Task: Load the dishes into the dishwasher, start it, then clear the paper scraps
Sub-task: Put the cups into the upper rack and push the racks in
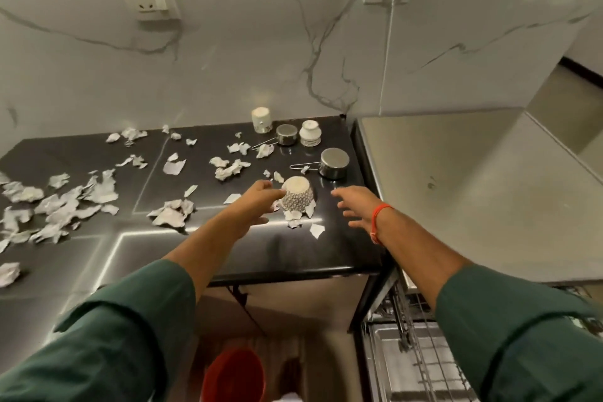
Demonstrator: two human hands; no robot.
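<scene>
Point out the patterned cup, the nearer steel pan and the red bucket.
patterned cup (297, 197), head view, on its patterned side.
nearer steel pan (334, 162), head view, on its upturned base.
red bucket (235, 375), head view, on its inner wall.

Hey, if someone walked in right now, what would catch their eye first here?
Torn paper scraps litter the dark countertop, thickest at its left side. Next, two bare hands reach in: the left hand touches an upturned patterned cup, while the right hand, fingers spread, hovers just right of it. Lower right, an open dishwasher rack waits.
</scene>
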